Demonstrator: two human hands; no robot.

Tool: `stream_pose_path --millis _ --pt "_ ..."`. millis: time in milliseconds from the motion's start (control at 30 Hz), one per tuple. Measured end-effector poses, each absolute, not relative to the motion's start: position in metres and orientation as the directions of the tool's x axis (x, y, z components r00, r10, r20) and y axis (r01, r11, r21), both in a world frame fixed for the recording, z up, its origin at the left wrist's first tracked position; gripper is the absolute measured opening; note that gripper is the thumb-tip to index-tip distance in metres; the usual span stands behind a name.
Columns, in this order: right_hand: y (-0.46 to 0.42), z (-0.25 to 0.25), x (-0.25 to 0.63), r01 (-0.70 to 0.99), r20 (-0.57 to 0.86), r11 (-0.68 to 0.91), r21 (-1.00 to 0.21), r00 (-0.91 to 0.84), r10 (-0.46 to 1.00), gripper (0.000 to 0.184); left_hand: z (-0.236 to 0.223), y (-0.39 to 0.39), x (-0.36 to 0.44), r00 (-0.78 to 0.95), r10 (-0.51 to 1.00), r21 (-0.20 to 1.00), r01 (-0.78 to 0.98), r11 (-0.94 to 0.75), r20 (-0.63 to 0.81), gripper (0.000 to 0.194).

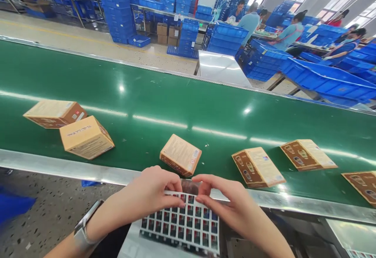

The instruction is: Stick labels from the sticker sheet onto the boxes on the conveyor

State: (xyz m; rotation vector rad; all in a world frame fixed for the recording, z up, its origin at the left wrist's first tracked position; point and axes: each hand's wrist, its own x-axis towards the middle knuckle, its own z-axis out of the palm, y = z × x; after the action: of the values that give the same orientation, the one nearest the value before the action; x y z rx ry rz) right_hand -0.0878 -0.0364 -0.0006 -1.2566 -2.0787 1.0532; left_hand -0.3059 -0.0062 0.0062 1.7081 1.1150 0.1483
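Note:
A white plastic grid (181, 225) with many small square cells is in front of me at the bottom middle. Dark green and red show through its cells. My left hand (155, 193) is closed at its far edge, the thumb over the top and the fingers bent beyond. At the far right corner, my right hand (232, 203) is closed too, thumb and bent fingers at the edge with the index finger raised. Between the hands is a shiny brownish patch that I cannot make out. Just beyond them a brown and tan printed box (181, 152) lies on the green conveyor belt (141, 105).
More boxes lie on the belt: two at the left (88, 138), several at the right (260, 167). A metal rail (58, 166) edges the belt. Part of another grid (360, 253) shows bottom right. Beyond are stacked blue crates (113, 11), a metal table (220, 68) and several people (293, 31).

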Motion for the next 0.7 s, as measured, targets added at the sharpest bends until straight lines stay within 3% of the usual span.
stream_pose_path --millis 267,400,500,600,633,700 --pt "-0.038 -0.006 -0.094 0.585 0.256 0.609 -0.536 -0.575 0.777 0.015 0.011 -0.009 -0.307 0.593 0.726 0.768 0.625 -0.141 -0.349 0.019" --pt "-0.044 -0.005 -0.101 0.604 0.426 0.709 -0.365 -0.569 0.703 0.019 0.008 -0.006 -0.307 0.579 0.739 0.793 0.601 -0.102 -0.343 0.022" --pt "-0.044 -0.004 -0.094 0.557 0.461 0.697 -0.451 -0.524 0.716 0.019 0.003 -0.004 -0.309 0.552 0.74 0.805 0.593 -0.023 -0.385 0.021" --pt "-0.033 -0.014 -0.074 0.57 0.404 0.527 -0.631 -0.339 0.85 0.009 -0.003 -0.005 -0.313 0.571 0.724 0.794 0.605 -0.053 -0.387 0.019" --pt "-0.027 -0.021 -0.067 0.596 0.379 0.444 -0.67 -0.24 0.894 0.012 -0.004 -0.006 -0.315 0.596 0.715 0.795 0.599 -0.093 -0.366 0.016" --pt "-0.017 -0.036 -0.057 0.619 0.294 0.276 -0.736 -0.076 0.953 0.046 -0.005 -0.01 -0.317 0.674 0.682 0.823 0.536 -0.187 -0.284 0.008"
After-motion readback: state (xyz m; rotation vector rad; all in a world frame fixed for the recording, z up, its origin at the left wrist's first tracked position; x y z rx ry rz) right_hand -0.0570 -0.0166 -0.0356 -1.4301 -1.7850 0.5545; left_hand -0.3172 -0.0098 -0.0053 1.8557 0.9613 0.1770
